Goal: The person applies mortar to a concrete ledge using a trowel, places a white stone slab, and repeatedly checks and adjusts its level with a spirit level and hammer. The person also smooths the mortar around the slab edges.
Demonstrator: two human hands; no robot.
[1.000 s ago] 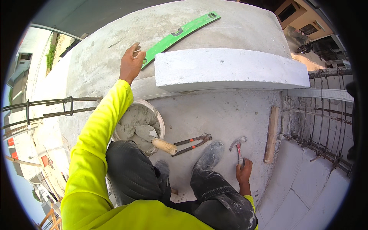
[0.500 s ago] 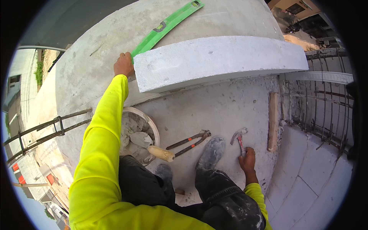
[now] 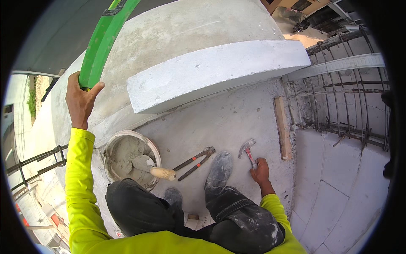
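Observation:
My left hand grips the lower end of a green spirit level, thumb on one side and fingers on the other. The level is raised and slants up past the picture's top edge. To its right a long white block rests along the edge of the grey concrete slab. Low on the right, my right hand is closed round the handle of a claw hammer with a red and grey shaft, its head close to the floor. My boot stands between hammer and pincers.
A round bucket of wet mortar holds a trowel with a wooden handle. Long-handled pincers lie on the floor. A wooden strip lies by the right wall, beneath steel rebar. More rebar juts out at left.
My left hand has lifted the spirit level off the slab and carried it left, away from the white block. My right hand keeps its hold on the hammer. The view has shifted slightly.

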